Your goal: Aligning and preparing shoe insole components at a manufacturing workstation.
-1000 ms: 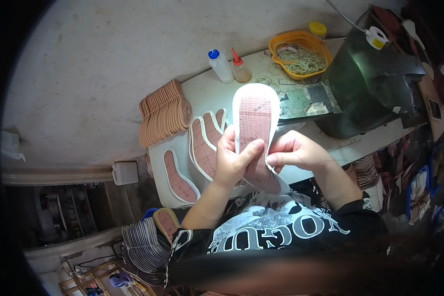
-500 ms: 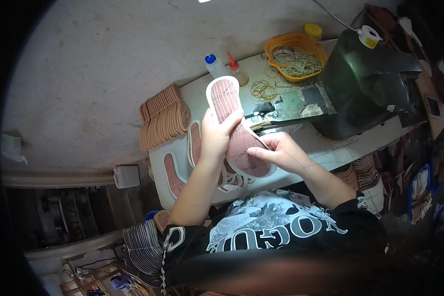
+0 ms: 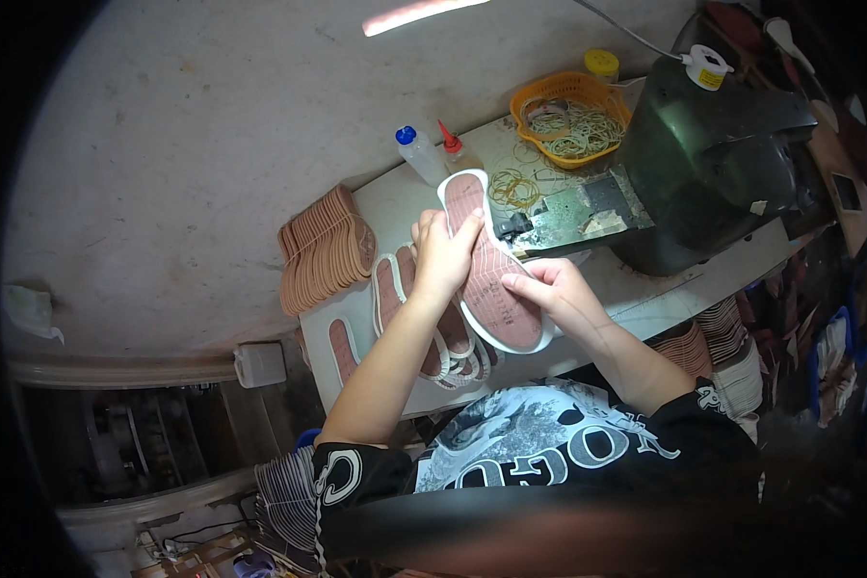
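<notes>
My left hand (image 3: 441, 252) grips a shoe insole (image 3: 486, 265) round its narrow waist, thumb lying on the top face. The insole is reddish brown with pale lines, some dark marks and a white rim. My right hand (image 3: 559, 292) pinches its wide end, thumb on top and the fingers partly hidden beneath. It is held tilted above the table, narrow end pointing away from me. Below and beside my left forearm lie several more white-rimmed insoles (image 3: 387, 292), partly overlapping. Another insole (image 3: 342, 349) rests alone near the table's left edge.
A sewing machine (image 3: 718, 164) stands at the right, its flat arm (image 3: 588, 212) reaching toward my hands. A tied stack of tan insoles (image 3: 325, 252) leans at left. Beyond are a blue-capped bottle (image 3: 420, 154), a red-tipped bottle (image 3: 458, 154), and a yellow basket (image 3: 573, 154) of cords.
The insole has turned to face me more squarely and moved slightly right and nearer, away from the machine's arm. Both hands keep their hold. The whole view has shifted slightly.
</notes>
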